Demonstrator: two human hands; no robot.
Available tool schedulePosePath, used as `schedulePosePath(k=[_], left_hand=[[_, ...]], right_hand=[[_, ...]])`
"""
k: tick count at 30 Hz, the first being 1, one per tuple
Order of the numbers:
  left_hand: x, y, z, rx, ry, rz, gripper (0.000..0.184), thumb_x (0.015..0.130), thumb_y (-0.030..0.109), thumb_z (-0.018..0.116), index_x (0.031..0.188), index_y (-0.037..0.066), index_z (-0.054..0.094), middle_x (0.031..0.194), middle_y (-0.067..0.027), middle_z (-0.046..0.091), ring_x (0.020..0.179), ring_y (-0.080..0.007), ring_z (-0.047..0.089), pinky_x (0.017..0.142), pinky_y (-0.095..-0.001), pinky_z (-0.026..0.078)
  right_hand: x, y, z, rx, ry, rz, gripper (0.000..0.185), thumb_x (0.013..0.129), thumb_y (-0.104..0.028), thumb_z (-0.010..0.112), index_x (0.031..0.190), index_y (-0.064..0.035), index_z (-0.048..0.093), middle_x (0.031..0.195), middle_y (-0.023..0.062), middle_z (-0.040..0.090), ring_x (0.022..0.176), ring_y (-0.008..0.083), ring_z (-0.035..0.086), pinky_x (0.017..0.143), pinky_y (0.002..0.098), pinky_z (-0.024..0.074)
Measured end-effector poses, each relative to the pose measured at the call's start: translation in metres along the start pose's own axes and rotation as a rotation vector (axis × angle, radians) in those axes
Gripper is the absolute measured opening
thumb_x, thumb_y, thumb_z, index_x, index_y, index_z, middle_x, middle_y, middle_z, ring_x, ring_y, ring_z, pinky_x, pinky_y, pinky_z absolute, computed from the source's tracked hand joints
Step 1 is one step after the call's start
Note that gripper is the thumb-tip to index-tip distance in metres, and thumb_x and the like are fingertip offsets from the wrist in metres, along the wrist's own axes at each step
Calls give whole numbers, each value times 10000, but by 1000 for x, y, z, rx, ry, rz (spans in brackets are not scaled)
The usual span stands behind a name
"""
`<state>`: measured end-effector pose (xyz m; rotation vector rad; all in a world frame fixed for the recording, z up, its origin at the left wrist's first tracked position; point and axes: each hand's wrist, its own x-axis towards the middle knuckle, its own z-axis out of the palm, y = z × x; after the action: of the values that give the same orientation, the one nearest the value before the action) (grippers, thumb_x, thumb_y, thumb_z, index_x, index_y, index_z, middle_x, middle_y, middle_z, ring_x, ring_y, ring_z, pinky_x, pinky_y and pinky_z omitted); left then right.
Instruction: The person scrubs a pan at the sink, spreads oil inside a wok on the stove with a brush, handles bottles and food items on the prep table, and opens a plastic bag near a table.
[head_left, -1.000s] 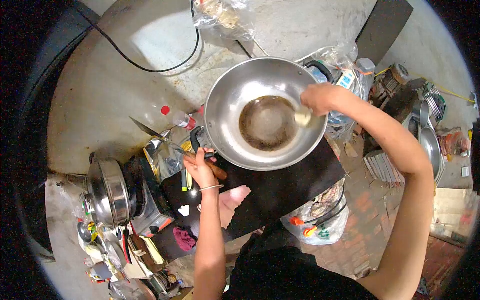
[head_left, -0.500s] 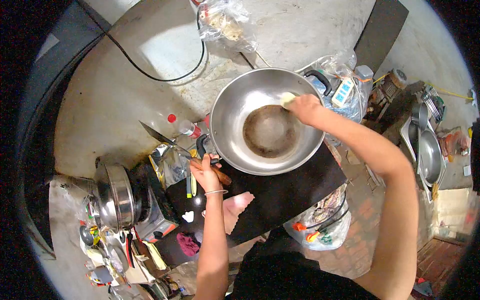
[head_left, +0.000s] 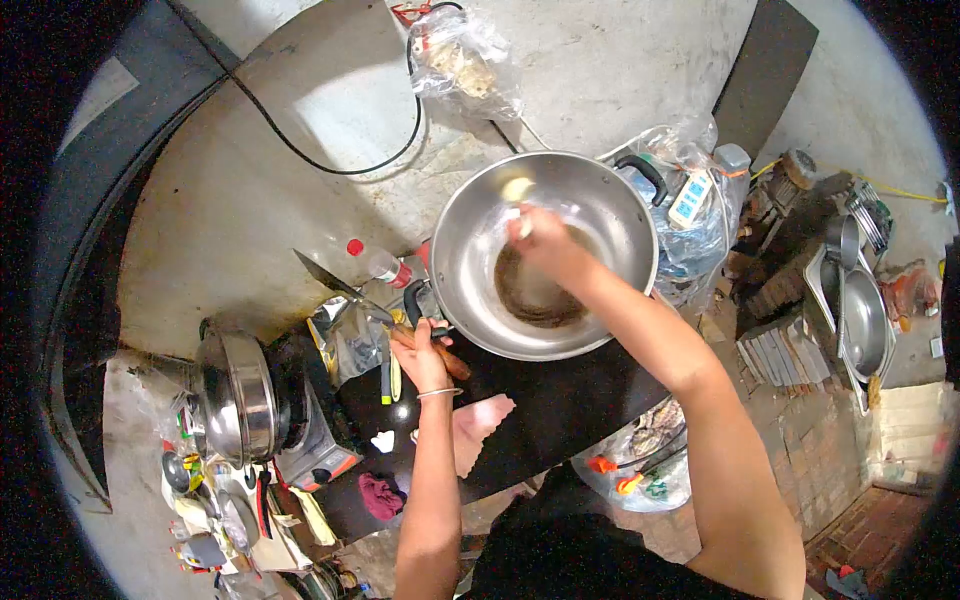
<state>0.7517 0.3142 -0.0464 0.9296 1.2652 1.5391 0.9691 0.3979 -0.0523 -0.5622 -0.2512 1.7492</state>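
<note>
My left hand (head_left: 424,355) is closed around a wooden-handled utensil with a flat metal blade (head_left: 325,274), which looks like a spatula. The same hand is at the near black handle (head_left: 414,300) of a large steel wok (head_left: 447,250). Inside the wok, my right hand (head_left: 543,243) is blurred, its fingers drawn together. A pale yellow piece (head_left: 517,190), too smeared to name, shows at its fingertips against the wok's far wall. The wok's bottom carries a brown stained ring (head_left: 515,285).
A bottle with a red cap (head_left: 383,264) stands left of the wok. On the dark table (head_left: 560,405) lie a pink cloth (head_left: 478,430) and a purple cloth (head_left: 381,495). A steel pot (head_left: 235,395) is at left. A power strip (head_left: 690,198) rests on plastic bags at right.
My right hand has swept left across the wok's inside, and the pale yellow piece moved with it. My left hand keeps its hold. The whole view has shifted slightly.
</note>
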Motion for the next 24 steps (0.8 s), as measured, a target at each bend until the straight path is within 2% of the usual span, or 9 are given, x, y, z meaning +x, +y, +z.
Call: schedulePosePath(k=[2,5,9,10,13,17,18,20,24], left_hand=[[-1,1,0,-45,-1,8,185,805,67,524,911,36,375,746,-80,538,625,-156,564,432,-244,454],[-5,5,5,-41,17,18,179,808,65,522,904,40,373,733,-73,541,615,-158,567,441,-244,452],[-5,6,5,-29,-1,6,170,811,61,513,890,46,364,725,-73,538,616,-161,568,446,-245,448],[-6,8,5,-25,-4,7,170,811,61,513,890,46,364,725,-73,538,616,-161,568,446,-245,448],[-5,8,4,-21,-21,6,176,809,56,510,896,52,357,737,-75,533,619,-161,564,455,-245,445],[-6,7,4,-41,-29,24,192,808,58,512,902,58,345,742,-75,532,616,-159,564,456,-247,448],[-6,7,4,-43,-29,22,192,808,58,512,902,58,345,742,-75,532,616,-159,564,456,-247,448],[-8,8,4,-16,-22,20,215,805,61,521,924,55,342,756,-77,538,626,-162,573,455,-253,455],[-9,13,2,36,-33,10,231,800,64,528,947,53,350,788,-82,549,662,-167,585,455,-258,463]], right_hand=[[-19,-26,1,232,444,-242,107,859,-113,432,920,-24,435,647,65,479,602,165,509,450,261,433],[-39,-28,0,129,587,-218,121,858,-122,439,917,-17,424,657,74,480,561,168,499,445,279,450],[11,10,-33,149,303,-297,133,853,-125,454,895,0,446,655,97,492,525,185,507,421,297,446],[48,32,-61,-552,31,-576,153,856,-145,456,867,8,460,647,108,499,520,194,514,419,305,441],[16,39,-14,-1545,-434,-408,301,841,-186,443,630,20,501,537,106,513,459,193,507,403,297,409],[-74,-27,16,-1967,-706,313,342,767,-146,451,490,46,512,490,128,534,368,195,477,356,306,386],[-95,-47,31,-1966,-660,543,322,754,-140,457,509,56,531,506,143,545,365,204,485,357,316,393],[-117,-69,37,-2083,-285,656,220,722,-106,471,611,51,578,525,156,558,393,223,527,378,324,424],[-131,-72,42,-2346,-209,649,162,689,-77,489,663,47,590,557,177,573,481,267,581,449,356,465]])
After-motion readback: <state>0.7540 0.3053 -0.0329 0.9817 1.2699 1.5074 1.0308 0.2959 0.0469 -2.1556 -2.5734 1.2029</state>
